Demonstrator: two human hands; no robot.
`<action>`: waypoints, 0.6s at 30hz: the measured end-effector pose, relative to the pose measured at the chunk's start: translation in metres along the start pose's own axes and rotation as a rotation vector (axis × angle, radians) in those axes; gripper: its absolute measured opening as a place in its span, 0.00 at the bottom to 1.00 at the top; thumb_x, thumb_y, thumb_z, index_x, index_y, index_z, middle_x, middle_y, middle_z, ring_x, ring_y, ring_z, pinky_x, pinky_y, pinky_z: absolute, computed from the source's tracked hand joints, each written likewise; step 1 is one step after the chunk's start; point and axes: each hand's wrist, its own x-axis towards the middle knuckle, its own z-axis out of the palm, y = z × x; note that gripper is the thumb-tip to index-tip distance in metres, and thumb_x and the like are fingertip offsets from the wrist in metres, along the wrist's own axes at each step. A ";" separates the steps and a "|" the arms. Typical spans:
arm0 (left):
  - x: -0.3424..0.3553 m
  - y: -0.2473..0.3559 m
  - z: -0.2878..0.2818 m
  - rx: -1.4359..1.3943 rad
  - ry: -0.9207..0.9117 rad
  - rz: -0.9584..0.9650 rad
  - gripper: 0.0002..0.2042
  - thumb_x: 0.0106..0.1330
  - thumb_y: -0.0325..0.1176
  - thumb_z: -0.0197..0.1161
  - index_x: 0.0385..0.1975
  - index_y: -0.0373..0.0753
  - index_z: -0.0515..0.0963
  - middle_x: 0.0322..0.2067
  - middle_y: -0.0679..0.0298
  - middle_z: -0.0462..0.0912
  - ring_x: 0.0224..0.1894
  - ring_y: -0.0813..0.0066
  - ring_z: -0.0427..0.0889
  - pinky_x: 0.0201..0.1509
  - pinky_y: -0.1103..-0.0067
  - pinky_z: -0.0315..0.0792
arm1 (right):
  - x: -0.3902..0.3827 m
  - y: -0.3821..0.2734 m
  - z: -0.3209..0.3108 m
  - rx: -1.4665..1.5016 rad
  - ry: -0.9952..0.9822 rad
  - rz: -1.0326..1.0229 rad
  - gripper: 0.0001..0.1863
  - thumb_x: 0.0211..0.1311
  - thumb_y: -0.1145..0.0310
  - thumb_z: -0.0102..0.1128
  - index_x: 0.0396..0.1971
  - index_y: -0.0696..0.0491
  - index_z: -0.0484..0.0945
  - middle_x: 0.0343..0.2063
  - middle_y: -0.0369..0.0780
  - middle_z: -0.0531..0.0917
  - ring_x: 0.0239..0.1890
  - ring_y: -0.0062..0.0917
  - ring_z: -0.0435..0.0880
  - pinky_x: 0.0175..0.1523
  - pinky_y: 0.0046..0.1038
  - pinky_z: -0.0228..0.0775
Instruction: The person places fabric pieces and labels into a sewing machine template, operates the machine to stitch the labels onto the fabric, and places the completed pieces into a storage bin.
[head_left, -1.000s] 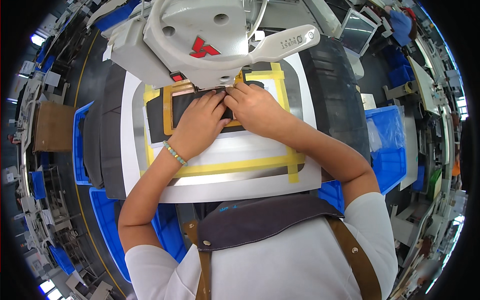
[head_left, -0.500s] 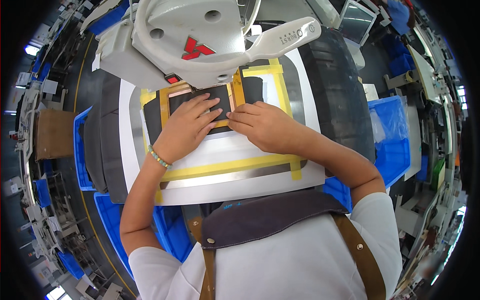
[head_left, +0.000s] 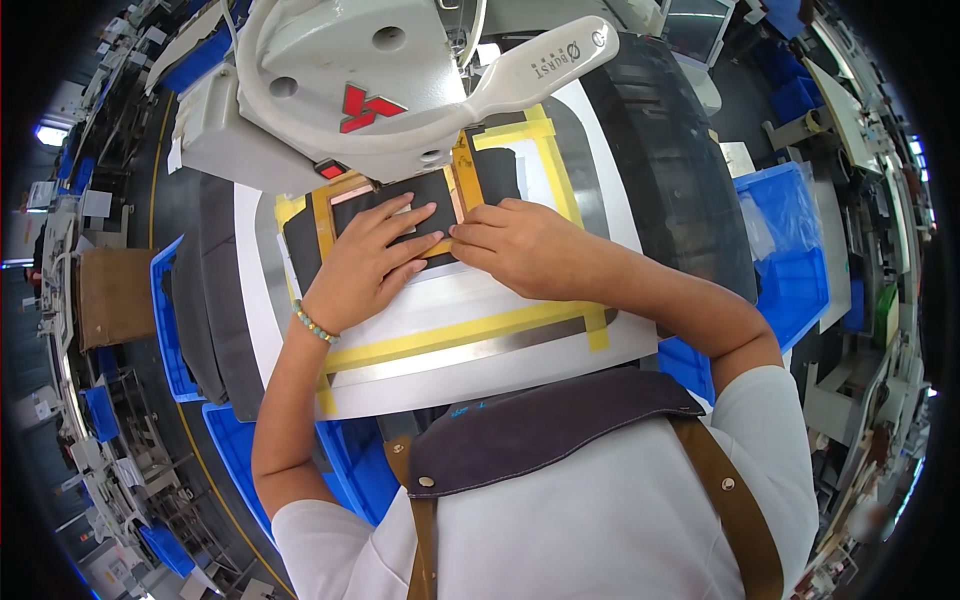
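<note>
My left hand (head_left: 366, 258) lies flat with its fingers spread over a dark fabric panel (head_left: 432, 192), under the head of a sewing machine (head_left: 300, 130). An amber-coloured rectangular frame (head_left: 324, 222) surrounds the panel. At its near right corner, my right hand (head_left: 525, 246) has its fingers bent and pressed together on the frame. The two hands' fingertips almost meet. Part of the panel is hidden by my left hand, and its far edge by the machine head.
Yellow tape (head_left: 460, 331) borders the work area on the white board (head_left: 285, 372). Dark cloth (head_left: 215, 300) hangs at the left. Blue bins (head_left: 795, 305) stand at the right and below the board. A large black rounded surface (head_left: 665, 170) lies right of the board.
The whole view has shifted and turned slightly. Both hands stay at the frame, with the left fingertips a little closer to the right hand's.
</note>
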 end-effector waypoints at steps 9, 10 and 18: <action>0.002 0.000 -0.004 -0.011 -0.033 -0.010 0.19 0.71 0.33 0.69 0.62 0.44 0.86 0.73 0.61 0.78 0.76 0.50 0.71 0.79 0.58 0.66 | 0.001 0.000 0.003 -0.038 0.077 -0.032 0.10 0.65 0.70 0.63 0.43 0.56 0.85 0.47 0.40 0.89 0.52 0.30 0.86 0.53 0.32 0.79; 0.002 0.000 -0.004 0.001 -0.029 -0.012 0.19 0.72 0.33 0.69 0.62 0.44 0.86 0.73 0.61 0.78 0.76 0.50 0.71 0.79 0.58 0.66 | 0.001 0.001 0.001 -0.032 0.083 -0.049 0.10 0.64 0.71 0.63 0.43 0.56 0.85 0.48 0.41 0.89 0.53 0.32 0.86 0.55 0.33 0.80; 0.001 -0.003 0.002 0.017 0.001 -0.016 0.18 0.72 0.32 0.68 0.62 0.45 0.86 0.72 0.60 0.78 0.75 0.50 0.71 0.79 0.58 0.65 | 0.000 0.000 0.007 -0.040 0.114 -0.059 0.09 0.63 0.71 0.64 0.41 0.57 0.86 0.49 0.44 0.89 0.54 0.34 0.87 0.56 0.32 0.83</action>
